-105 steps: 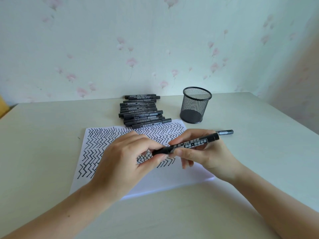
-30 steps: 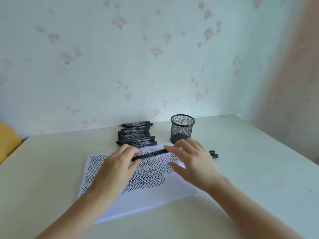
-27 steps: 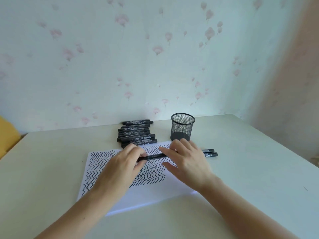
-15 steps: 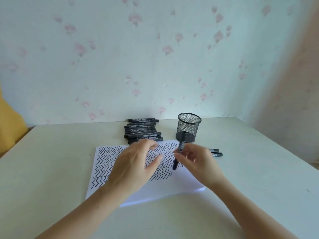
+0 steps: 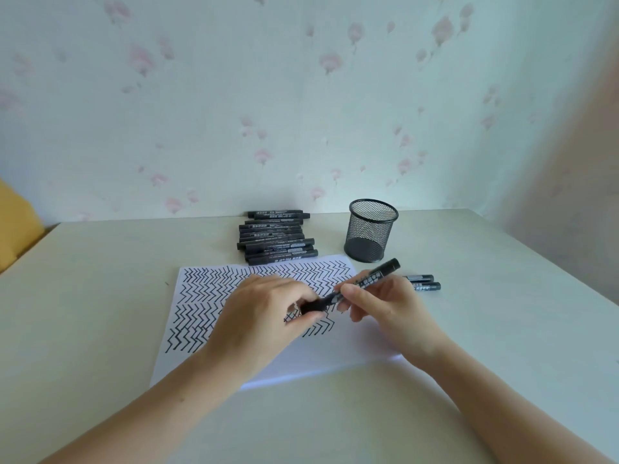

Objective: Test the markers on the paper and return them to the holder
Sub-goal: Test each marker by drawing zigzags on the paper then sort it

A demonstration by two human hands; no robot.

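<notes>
Holding a black cylindrical marker with a white label [image 5: 363,282] above the white sheet of paper covered in black zigzag strokes [image 5: 214,289], the right hand [image 5: 385,304] pinches the barrel mid-length while the left hand [image 5: 264,316] curls its fingertips round the lower cap end, a grip judged suited to pulling the cap off for testing. The marker's long axis runs diagonally, its upper end pointing toward the black wire-mesh cylindrical holder [image 5: 371,234]. The holder appears empty; a stack of black markers [image 5: 276,237] lies just beside the paper's far edge.

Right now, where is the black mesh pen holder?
The black mesh pen holder stands upright at the table's far side, right of the stacked black markers, just beyond the paper's far right corner.
</notes>
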